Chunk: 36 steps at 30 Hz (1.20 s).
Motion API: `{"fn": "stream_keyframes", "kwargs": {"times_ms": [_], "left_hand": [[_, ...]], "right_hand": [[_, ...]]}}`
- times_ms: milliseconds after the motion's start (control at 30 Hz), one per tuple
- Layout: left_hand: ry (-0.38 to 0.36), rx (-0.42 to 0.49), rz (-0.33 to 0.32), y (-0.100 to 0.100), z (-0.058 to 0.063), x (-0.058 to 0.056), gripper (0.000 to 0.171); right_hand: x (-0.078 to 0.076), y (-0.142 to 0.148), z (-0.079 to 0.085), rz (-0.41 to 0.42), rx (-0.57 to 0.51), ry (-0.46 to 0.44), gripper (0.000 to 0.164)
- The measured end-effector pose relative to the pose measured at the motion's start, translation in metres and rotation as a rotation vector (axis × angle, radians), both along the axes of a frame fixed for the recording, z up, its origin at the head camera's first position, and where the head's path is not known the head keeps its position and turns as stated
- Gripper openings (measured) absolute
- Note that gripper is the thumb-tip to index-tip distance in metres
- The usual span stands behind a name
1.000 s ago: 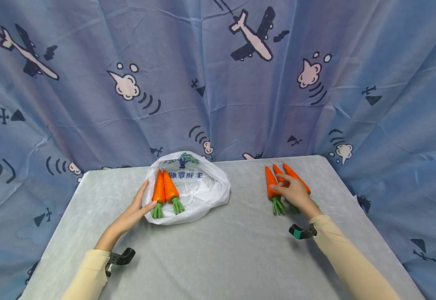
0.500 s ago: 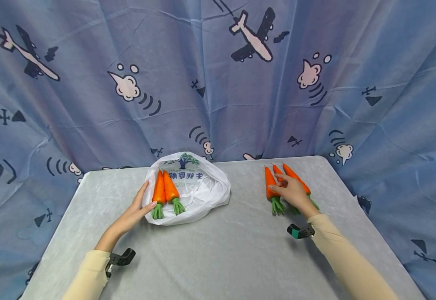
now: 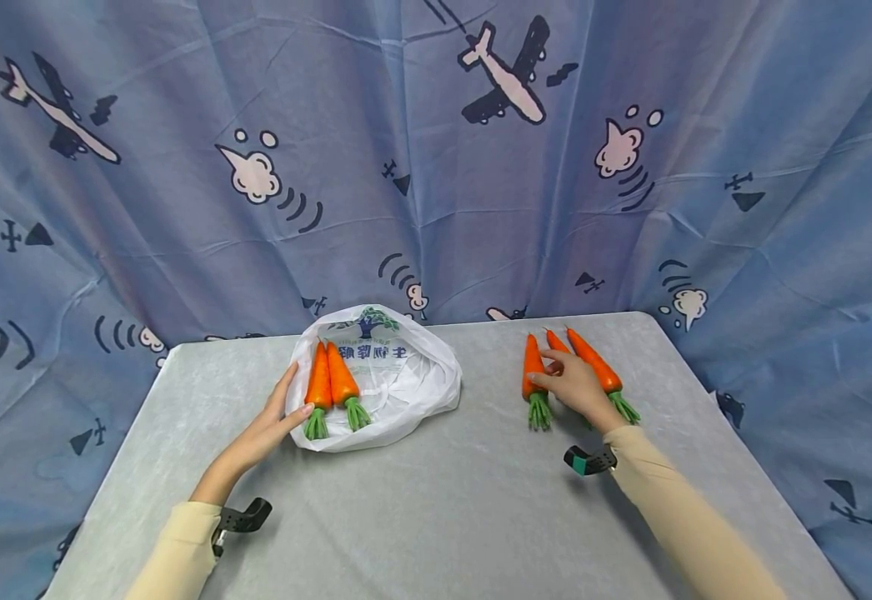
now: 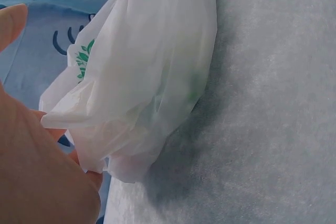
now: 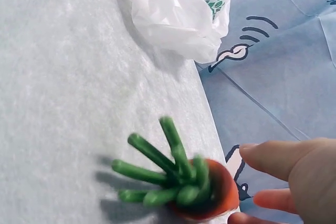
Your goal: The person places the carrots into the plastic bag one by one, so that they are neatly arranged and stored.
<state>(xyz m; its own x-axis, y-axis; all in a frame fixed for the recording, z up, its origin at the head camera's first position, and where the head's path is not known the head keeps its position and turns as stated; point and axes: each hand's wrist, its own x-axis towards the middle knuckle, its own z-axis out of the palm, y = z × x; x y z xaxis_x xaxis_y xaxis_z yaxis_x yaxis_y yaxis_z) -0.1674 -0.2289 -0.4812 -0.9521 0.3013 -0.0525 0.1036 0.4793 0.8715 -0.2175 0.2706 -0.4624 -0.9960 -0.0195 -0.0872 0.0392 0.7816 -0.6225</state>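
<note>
In the head view, my left hand [image 3: 271, 417] rests along the left side of a white plastic bag [image 3: 421, 400]. Its fingers are straight, with the thumb spread apart from them. Inside the bag's mouth lie two carrots with green tops, a left carrot [image 3: 318, 379] and a right carrot [image 3: 342, 375]. On the right, my right hand [image 3: 574, 383] pinches the leftmost carrot [image 3: 530, 358] of a group, thumb over its near side. The green stems [image 5: 173, 171] show large in the right wrist view. Behind that hand lie a partly covered carrot [image 3: 556, 340] and another carrot [image 3: 593, 360].
A grey-white cloth covers the table [image 3: 436, 517]. A blue curtain [image 3: 436, 167] with printed planes hangs close behind its back edge. In the left wrist view the bag's pale outer side [image 4: 147, 66] fills the middle.
My right hand has shifted a little left, and the leftmost carrot has moved with it, away from the other two. The left hand and the bag stay where they were.
</note>
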Motion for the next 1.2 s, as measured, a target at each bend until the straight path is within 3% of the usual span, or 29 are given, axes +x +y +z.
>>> {"fn": "stream_keyframes", "kwargs": {"times_ms": [467, 867, 1200], "left_hand": [[0.008, -0.003, 0.006, -0.001, -0.002, 0.000, 0.084], [0.011, -0.005, 0.004, -0.001, -0.002, 0.000, 0.084], [0.010, -0.005, 0.007, 0.000, -0.003, 0.000, 0.084]], "right_hand": [[-0.009, -0.006, -0.015, -0.020, 0.029, -0.021, 0.070], [-0.008, -0.011, -0.022, -0.027, -0.037, 0.002, 0.072], [-0.009, -0.011, -0.025, -0.037, -0.010, -0.020, 0.072]]}}
